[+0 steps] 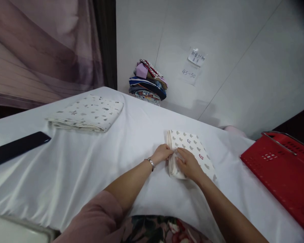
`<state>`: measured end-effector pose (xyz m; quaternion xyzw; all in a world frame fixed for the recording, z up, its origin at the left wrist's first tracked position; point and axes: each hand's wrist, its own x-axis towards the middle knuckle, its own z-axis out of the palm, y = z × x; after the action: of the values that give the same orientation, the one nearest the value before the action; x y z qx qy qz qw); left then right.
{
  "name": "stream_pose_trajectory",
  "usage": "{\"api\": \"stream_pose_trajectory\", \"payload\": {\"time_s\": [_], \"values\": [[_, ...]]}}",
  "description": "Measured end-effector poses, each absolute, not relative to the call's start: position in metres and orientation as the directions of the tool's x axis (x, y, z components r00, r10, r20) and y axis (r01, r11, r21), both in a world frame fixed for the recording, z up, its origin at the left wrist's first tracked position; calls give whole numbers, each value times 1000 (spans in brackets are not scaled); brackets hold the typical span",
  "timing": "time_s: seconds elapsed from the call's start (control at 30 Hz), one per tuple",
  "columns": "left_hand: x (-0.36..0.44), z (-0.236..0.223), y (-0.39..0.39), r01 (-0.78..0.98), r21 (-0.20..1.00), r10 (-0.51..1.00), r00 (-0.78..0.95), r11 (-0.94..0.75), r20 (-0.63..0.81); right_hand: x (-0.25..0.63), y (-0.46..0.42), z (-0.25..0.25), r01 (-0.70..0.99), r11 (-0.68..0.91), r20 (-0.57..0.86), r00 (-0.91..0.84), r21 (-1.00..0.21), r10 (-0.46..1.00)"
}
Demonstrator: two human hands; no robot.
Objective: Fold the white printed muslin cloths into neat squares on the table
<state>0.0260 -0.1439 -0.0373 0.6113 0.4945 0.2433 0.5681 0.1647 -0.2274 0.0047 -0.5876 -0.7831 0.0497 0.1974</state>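
Note:
A folded white cloth (202, 164) printed with grey mouse-head shapes and a few red and dark motifs lies in front of me. At its left side, my left hand (162, 153), with a bracelet on the wrist, is closed on the stacked layers of the edge. My right hand (190, 164) rests on top near that same edge, thumb and fingers apart. The two hands are close together, fingertips almost meeting. Farther left lies a second folded white cloth (87, 113) with a small grey print, untouched by either hand.
A white-covered table (111, 168) carries both cloths. A long black object (19, 146) lies at the left. On the right stands a red plastic basket (278, 172) with a metal handle. Beyond the far edge is a pile of folded fabrics (148, 82) by a wall with paper notes (196, 57).

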Motion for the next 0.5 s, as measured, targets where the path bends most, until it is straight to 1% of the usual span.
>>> {"api": "stream_pose_trajectory", "payload": {"time_s": [0.1,0.17,0.33,0.5], "values": [[25,-33,-143,299,939,866,409,170,-287,161,-244,-8,932,301,232,-253,-201,939],[24,-29,-144,289,940,858,421,182,-295,160,-247,-15,943,290,227,-251,-161,941],[23,-25,-149,297,943,850,447,153,-279,158,-245,-19,943,295,238,-255,-152,937],[23,-32,-148,385,920,872,423,71,-244,152,-249,-17,947,286,226,-249,-149,942]]}}
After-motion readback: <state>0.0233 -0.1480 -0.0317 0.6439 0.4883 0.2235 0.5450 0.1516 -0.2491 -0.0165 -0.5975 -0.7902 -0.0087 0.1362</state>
